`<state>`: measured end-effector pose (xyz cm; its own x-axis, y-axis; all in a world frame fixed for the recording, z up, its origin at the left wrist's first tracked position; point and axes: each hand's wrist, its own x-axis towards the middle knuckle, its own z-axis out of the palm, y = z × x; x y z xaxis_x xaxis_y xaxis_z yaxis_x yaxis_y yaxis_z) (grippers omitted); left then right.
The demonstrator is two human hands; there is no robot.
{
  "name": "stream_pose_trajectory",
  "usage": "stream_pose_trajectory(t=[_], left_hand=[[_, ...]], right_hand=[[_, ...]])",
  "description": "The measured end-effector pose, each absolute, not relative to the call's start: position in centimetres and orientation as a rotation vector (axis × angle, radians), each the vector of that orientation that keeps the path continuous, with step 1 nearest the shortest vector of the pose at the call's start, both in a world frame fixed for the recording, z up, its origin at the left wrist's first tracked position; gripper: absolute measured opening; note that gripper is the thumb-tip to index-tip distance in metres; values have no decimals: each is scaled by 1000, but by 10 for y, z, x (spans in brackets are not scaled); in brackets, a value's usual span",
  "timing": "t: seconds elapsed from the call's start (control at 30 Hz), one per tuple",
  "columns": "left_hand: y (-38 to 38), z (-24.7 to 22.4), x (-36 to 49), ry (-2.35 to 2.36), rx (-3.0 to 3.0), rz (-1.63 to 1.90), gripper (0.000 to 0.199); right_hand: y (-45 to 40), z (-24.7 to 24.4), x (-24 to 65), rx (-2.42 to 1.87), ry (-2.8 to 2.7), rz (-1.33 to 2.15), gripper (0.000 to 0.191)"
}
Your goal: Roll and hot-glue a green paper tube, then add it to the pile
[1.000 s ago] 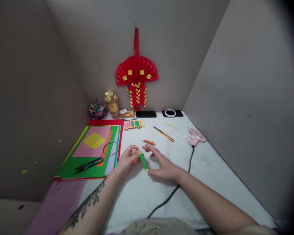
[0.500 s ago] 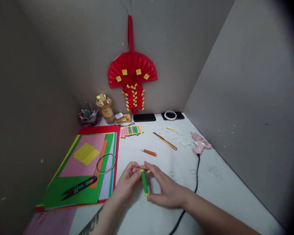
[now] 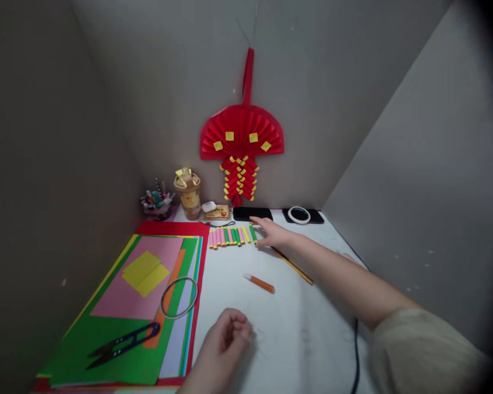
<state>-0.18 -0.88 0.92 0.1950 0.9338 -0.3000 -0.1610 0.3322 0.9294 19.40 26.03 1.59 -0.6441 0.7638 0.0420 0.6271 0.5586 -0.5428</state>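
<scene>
At the right end of a row of pink, green and yellow paper tubes (image 3: 230, 236), my right hand (image 3: 271, 232) has its thumb and fingers around the ends of a green tube with yellow ends (image 3: 253, 233). My left hand (image 3: 229, 342) rests near the front of the white table with its fingers curled; whether anything is inside is hidden. Between the hands lies an orange pen-like tool with a pale tip (image 3: 259, 283). A yellow and black craft knife (image 3: 293, 266) is partly under my right forearm.
Stacked coloured sheets (image 3: 107, 345) on the left carry dark snips (image 3: 125, 343) and a metal ring (image 3: 163, 306). Behind are a pen holder (image 3: 156, 208), a cup (image 3: 188, 197) and phones (image 3: 252, 214). A red paper fan (image 3: 242, 128) hangs above. A black cord (image 3: 356, 355) runs at right.
My right hand has carried the green tube forward to the row's right end. My left hand no longer touches it and has stayed near the front. The view has shifted.
</scene>
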Motion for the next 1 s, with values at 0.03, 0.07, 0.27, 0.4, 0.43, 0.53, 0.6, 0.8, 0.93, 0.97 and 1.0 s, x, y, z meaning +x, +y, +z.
stream_pose_trajectory(t=[0.03,0.07,0.27,0.4,0.43,0.53,0.6,0.8,0.93,0.97,1.0], left_hand=[[-8,9,-2,1098,918,948,44],[-8,8,-3,1108,922,953,43],[-6,-1,-2,1097,915,931,42],[-5,-5,-2,1090,910,928,41],[-5,-5,-3,1091,909,926,41],[-5,-4,-3,1103,911,916,41],[-6,-2,-3,1105,908,915,40],[-7,2,-3,1096,905,921,36],[-7,-1,-3,1112,943,906,34],[-8,-1,-3,1114,950,903,34],[-8,-1,-3,1115,955,899,34]], right_hand=[[268,11,191,-1150,-2546,730,98],[273,7,189,-1152,-2563,741,98],[279,-6,184,-1148,-2576,794,95],[276,-9,182,-1125,-2540,801,92],[275,-10,181,-1124,-2531,805,92],[274,-11,180,-1120,-2512,796,90],[274,-13,180,-1113,-2512,764,87],[274,-19,184,-1101,-2560,666,84],[275,-19,182,-1095,-2584,641,85],[275,-18,182,-1098,-2585,643,85],[275,-17,181,-1104,-2586,648,86]])
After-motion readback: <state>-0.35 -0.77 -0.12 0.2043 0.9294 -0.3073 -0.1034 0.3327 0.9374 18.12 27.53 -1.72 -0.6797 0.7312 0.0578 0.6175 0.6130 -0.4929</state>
